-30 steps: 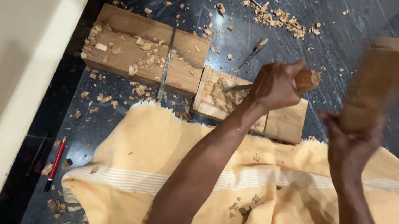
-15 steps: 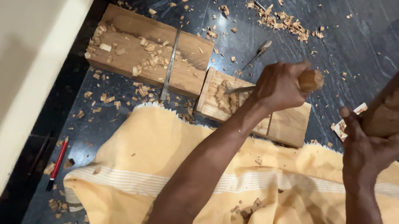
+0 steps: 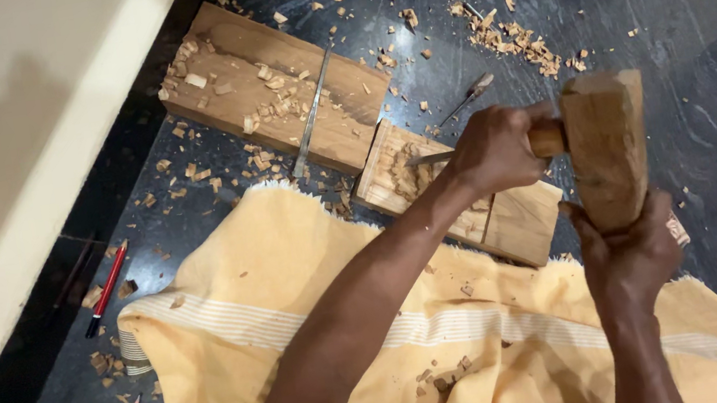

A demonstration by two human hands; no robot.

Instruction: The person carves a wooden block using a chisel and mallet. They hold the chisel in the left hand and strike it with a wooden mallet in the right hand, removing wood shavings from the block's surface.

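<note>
Mallet (image 3: 608, 145) right of plank (image 3: 275, 86)

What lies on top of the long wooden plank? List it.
On the long wooden plank lie scattered wood chips and a thin metal blade across it. Its underside on the dark floor is hidden.

Open dark floor (image 3: 694, 38) right of mallet (image 3: 606, 145); wall (image 3: 15, 186) and planks (image 3: 266, 92) leftward

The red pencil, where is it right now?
Head view, far left: the red pencil lies on the dark floor between the pale wall and the yellow cloth.
</note>
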